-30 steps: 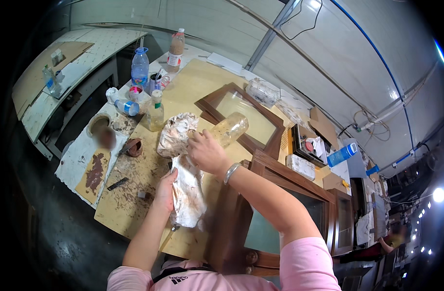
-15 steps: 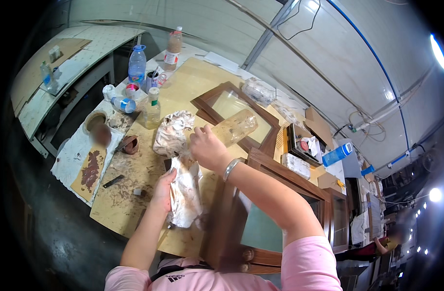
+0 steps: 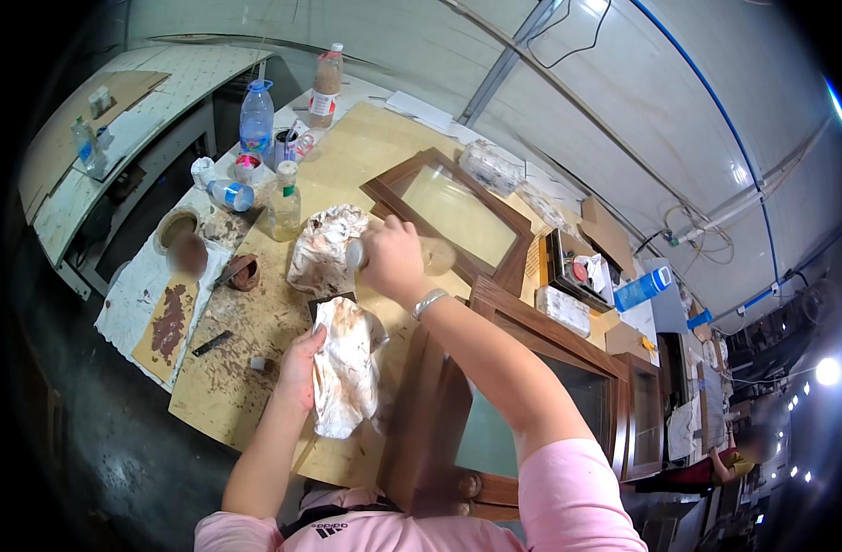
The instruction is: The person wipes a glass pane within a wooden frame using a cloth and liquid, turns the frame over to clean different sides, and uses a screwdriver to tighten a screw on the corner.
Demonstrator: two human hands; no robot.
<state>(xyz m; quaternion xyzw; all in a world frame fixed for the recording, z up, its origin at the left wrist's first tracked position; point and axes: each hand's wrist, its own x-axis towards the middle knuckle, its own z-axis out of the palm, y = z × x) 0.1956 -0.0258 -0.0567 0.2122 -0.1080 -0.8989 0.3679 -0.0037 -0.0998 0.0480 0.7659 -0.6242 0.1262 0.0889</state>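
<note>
Crumpled white cloth (image 3: 346, 379), brown-stained, hanging in left hand (image 3: 301, 363); clear bottle (image 3: 438, 257) lying sideways in right hand (image 3: 393, 262).

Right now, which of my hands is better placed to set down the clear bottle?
Your right hand, probably: it grips the clear bottle, while your left hand holds a stained white cloth.
</note>
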